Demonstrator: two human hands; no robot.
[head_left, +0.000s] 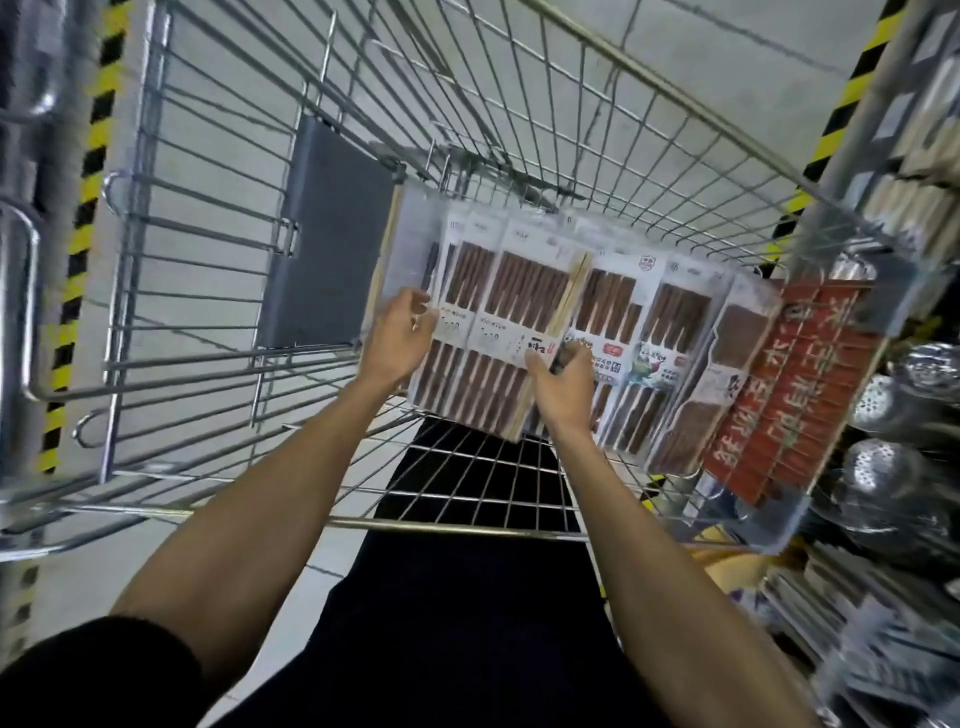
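Observation:
Several flat packs of brown wooden chopsticks (524, 291) stand in a row inside a wire shopping cart (218, 291), leaning against its right side. My left hand (400, 332) grips the left edge of the leftmost packs, fingers curled over the clear wrapping. My right hand (563, 379) pinches the lower edge of a pack near the middle of the row. To their right sit more chopstick packs (675, 332) and a red pack with printed lettering (795, 395).
A grey folded child-seat flap (332, 234) hangs on the cart's far wall. Metal strainers and ladles (893, 457) fill the shelf at the right. Yellow-black hazard strips (88, 208) run along the left post and upper right. Pale tiled floor lies below.

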